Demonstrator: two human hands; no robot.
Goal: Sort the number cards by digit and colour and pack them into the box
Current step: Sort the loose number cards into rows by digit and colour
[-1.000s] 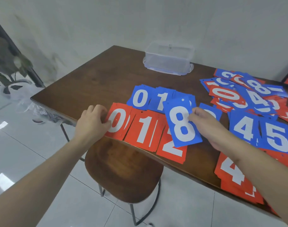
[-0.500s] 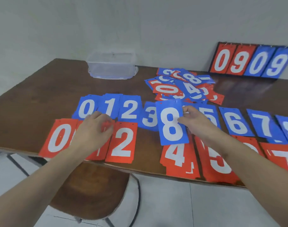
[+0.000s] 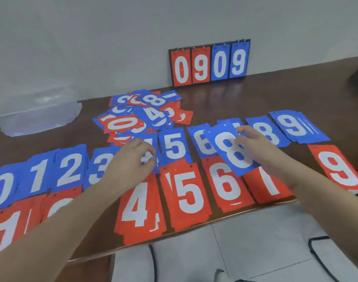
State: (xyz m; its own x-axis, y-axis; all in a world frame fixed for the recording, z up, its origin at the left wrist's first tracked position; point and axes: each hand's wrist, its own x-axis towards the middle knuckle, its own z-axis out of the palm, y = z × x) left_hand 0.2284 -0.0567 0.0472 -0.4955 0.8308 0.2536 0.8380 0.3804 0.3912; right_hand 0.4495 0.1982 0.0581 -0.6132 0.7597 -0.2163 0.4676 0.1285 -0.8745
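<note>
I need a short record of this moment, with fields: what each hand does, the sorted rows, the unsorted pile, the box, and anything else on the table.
right hand: right hand pinches a blue card with white 8, above the sorted rows
left hand: left hand rests on the blue 4 pile, fingers curled
sorted rows: blue piles behind, red piles in front, on the brown wooden table
unsorted pile: mixed red and blue cards behind the rows
box: clear plastic box at far left, no cards visible inside
other: flip scoreboard showing 0909 against the wall
</note>
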